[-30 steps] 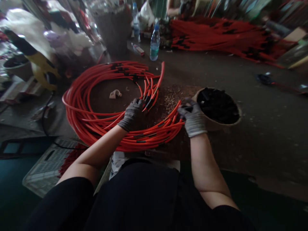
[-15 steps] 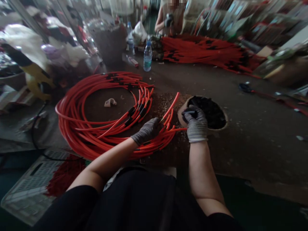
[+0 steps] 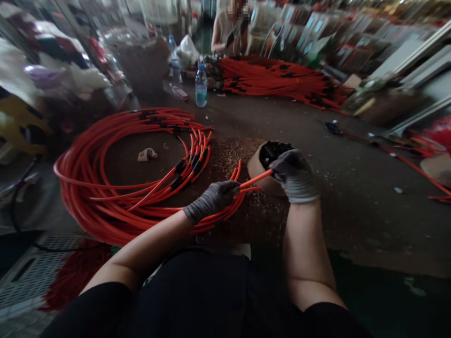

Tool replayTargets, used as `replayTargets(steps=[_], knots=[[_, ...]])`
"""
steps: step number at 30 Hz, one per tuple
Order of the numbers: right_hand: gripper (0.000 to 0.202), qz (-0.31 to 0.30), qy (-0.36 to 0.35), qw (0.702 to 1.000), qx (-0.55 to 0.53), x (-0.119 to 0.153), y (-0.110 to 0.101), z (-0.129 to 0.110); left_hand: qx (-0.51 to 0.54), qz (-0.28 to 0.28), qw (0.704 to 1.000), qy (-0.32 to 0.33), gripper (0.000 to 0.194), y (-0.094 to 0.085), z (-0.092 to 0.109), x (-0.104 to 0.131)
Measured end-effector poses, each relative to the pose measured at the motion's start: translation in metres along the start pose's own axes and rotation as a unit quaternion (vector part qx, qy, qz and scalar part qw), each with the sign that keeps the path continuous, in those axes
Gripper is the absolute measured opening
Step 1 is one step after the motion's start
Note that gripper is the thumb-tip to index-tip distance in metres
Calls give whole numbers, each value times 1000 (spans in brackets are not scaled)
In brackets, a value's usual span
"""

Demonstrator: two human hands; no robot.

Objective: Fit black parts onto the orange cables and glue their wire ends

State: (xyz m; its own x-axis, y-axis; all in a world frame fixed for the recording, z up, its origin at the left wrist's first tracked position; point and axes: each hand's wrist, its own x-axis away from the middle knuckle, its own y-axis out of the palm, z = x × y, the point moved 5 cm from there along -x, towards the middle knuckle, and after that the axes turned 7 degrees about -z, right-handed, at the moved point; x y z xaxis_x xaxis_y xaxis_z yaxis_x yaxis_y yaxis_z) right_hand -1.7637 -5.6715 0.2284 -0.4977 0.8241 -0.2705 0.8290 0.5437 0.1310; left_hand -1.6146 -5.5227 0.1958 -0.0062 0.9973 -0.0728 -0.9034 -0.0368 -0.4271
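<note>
My left hand (image 3: 221,195), in a grey knitted glove, is closed around an orange tube (image 3: 256,179) a short way back from its end. The fingers of my gloved right hand (image 3: 294,173) are closed at the tip of that same tube, above the right side of a tub. Whether a black piece is inside those fingers is hidden. Other tube ends stick out beside my left hand. A large coil of orange tubes (image 3: 81,206) with black sleeves lies to the left. The round tub (image 3: 256,159) holds small black pieces.
Behind the coil stands a water bottle (image 3: 201,87). A long bundle of orange tubes (image 3: 275,77) lies across the far side, with a person (image 3: 229,33) behind it. A yellow tool (image 3: 21,119) is at far left, and a plastic crate (image 3: 28,272) sits below the table edge.
My right hand, earlier over the tub with a small black piece, has come to the tip of an orange tube. My left hand now holds that tube out toward it. The view has shifted right.
</note>
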Motion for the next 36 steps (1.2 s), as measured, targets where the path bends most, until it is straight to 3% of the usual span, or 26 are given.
replayTargets(steps=[3, 7, 10, 12, 14, 16, 18, 19, 21, 23, 25, 27, 30, 32, 34, 36], knots=[[43, -102, 52, 993, -11, 10, 37, 25, -25, -13, 1000, -2, 28, -19, -8, 13], [50, -134, 74, 985, -84, 23, 81, 52, -116, -3, 990, -78, 32, -42, -38, 44], [41, -262, 78, 962, -1, 36, 130, 67, -106, 42, 989, -94, 48, -51, -50, 53], [30, -316, 63, 941, 100, 38, 146, 70, -125, 59, 986, -94, 48, -58, -51, 48], [23, -294, 2, 927, 234, 28, 132, 60, -201, 80, 969, -124, 43, -74, -49, 40], [35, -194, -73, 901, 382, 8, 89, 39, -296, 117, 933, -169, 44, -93, -45, 37], [57, -103, -86, 849, 511, -12, 38, 23, -369, 128, 898, -200, 45, -101, -38, 37], [67, -77, -57, 821, 563, -21, 15, 21, -393, 103, 891, -205, 44, -95, -36, 38], [73, -104, 21, 765, 635, -31, -12, 28, -431, -14, 883, -185, 40, -64, -34, 38], [61, -139, 62, 714, 684, -33, -19, 39, -440, -121, 877, -148, 39, -27, -35, 40], [46, -145, 65, 686, 710, -31, -17, 46, -428, -158, 881, -125, 40, -4, -40, 41], [37, -135, 57, 695, 704, -31, -16, 49, -377, -125, 911, -110, 35, -1, -45, 38], [30, -95, 66, 759, 641, -34, -27, 47, -220, 23, 972, -84, 26, -22, -47, 33], [26, -52, 73, 801, 592, -36, -36, 44, -146, 104, 981, -68, 26, -36, -42, 31], [27, -46, 80, 812, 577, -34, -39, 44, -128, 119, 984, -47, 28, -40, -34, 30], [34, -74, 85, 793, 598, -31, -36, 45, -128, 95, 987, -29, 25, -40, -29, 33]])
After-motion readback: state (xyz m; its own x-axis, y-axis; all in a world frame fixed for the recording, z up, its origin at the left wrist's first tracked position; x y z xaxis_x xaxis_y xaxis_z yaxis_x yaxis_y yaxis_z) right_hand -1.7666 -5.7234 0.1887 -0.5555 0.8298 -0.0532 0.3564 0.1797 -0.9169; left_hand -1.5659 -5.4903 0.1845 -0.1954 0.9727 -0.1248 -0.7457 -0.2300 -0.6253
